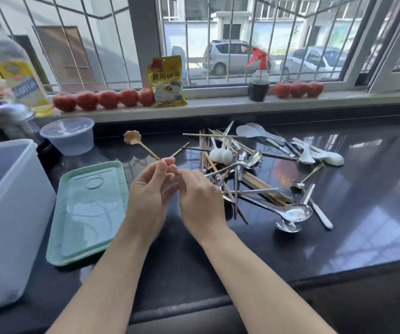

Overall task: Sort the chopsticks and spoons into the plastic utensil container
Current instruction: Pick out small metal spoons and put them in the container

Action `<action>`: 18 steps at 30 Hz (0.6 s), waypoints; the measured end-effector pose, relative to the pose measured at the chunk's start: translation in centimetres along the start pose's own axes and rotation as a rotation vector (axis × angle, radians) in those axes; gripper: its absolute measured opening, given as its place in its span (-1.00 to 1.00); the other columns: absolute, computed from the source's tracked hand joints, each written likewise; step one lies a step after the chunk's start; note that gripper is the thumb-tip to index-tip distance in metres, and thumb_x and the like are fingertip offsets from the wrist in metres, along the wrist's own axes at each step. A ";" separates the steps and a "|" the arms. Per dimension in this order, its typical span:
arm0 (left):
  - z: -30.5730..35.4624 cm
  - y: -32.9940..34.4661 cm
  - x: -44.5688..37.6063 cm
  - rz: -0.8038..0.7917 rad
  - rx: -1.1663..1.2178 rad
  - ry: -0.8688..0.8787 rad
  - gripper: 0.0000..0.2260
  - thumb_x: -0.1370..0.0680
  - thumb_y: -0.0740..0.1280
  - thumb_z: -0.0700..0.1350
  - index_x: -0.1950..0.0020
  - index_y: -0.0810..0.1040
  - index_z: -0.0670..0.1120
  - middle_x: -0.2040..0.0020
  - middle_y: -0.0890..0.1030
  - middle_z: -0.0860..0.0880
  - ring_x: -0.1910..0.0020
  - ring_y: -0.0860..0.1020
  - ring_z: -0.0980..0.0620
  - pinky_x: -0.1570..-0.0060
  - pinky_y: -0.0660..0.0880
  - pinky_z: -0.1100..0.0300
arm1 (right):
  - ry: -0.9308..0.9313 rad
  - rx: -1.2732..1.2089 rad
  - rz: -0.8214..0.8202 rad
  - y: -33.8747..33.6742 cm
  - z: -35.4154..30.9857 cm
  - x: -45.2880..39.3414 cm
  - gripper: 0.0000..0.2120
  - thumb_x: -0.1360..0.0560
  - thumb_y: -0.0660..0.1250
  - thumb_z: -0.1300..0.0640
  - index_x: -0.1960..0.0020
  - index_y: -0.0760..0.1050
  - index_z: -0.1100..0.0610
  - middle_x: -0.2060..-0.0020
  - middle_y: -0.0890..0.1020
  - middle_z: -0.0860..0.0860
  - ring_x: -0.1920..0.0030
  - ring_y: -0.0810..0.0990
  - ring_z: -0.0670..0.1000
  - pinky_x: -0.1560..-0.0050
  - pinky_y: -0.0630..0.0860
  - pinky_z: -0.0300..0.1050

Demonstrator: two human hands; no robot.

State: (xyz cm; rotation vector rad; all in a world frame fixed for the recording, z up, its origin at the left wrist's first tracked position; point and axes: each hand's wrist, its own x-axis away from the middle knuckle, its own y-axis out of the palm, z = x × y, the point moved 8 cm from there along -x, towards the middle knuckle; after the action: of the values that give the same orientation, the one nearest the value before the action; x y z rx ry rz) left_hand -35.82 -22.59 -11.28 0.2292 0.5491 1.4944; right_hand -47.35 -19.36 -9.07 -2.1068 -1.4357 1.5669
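Forearms low in frame, my left hand [151,186] pinches a gold flower-headed spoon [139,143] (right hand [200,201] blurred, grip unclear), so a fumbled handover could drop it short of the green tray [78,237].

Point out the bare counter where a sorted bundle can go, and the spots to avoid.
Free: the dark counter right of the utensil pile, out to its front edge; the strip between the green lid and the forearms; a smaller patch between the round tub and the pile. Crowded: the pile itself, and where the left hand and right hand meet.
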 end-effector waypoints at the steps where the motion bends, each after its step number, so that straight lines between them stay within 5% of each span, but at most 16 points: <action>1: -0.3 -0.3 0.0 0.022 -0.070 0.035 -0.78 -0.66 0.27 -0.03 0.01 0.64 -0.12 0.10 0.65 -0.04 0.12 0.59 0.03 0.03 0.57 0.13 | -0.029 0.054 -0.046 0.1 -0.5 0.2 -0.82 -0.62 0.23 0.23 -0.14 0.59 0.14 0.12 0.61 0.04 0.23 0.61 0.13 0.26 0.51 -0.01; 7: -2.2 -1.0 0.4 0.097 -0.289 0.023 -0.67 -0.74 0.14 -0.12 0.19 0.52 0.05 0.38 0.46 0.00 0.43 0.41 0.03 0.47 0.40 0.16 | -0.225 0.066 0.073 -5.0 -2.7 0.6 -0.83 -0.57 0.24 0.21 -0.02 0.61 0.12 0.20 0.61 0.00 0.34 0.58 0.07 0.41 0.52 -0.01; 11: -3.1 -0.7 0.1 0.048 -0.339 -0.016 -0.76 -0.75 0.10 -0.13 0.06 0.47 -0.09 0.45 0.33 0.01 0.56 0.24 0.07 0.59 0.19 0.26 | 0.245 0.052 0.114 -13.3 12.5 -5.8 -0.74 -0.55 0.21 0.28 0.03 0.66 0.06 0.12 0.71 -0.02 0.09 0.67 0.06 -0.01 0.62 0.09; 14: -3.3 -1.0 0.0 0.066 -0.351 -0.033 -0.76 -0.75 0.10 -0.14 0.05 0.47 -0.12 0.46 0.31 0.04 0.55 0.22 0.11 0.61 0.19 0.28 | 0.556 0.380 -0.116 -17.3 24.2 -5.9 -0.62 -0.50 0.20 0.32 0.10 0.63 -0.12 -0.05 0.72 0.03 -0.15 0.62 0.14 -0.21 0.53 -0.01; 18: -3.4 -0.4 -0.1 0.031 -0.401 -0.031 -0.75 -0.75 0.10 -0.15 0.04 0.48 -0.16 0.47 0.31 0.06 0.56 0.22 0.13 0.60 0.18 0.28 | 0.332 0.596 -0.515 -13.7 28.5 -1.3 -0.43 -0.48 0.18 0.43 -0.33 0.59 -0.04 -0.40 0.53 -0.04 -0.39 0.44 0.12 -0.38 0.41 -0.02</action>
State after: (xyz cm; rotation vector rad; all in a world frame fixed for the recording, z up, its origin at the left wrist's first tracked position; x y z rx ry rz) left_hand -37.05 -23.40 -14.36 -0.0524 0.2131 1.5943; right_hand -78.40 -24.29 -12.58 -1.4212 -1.0941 1.1769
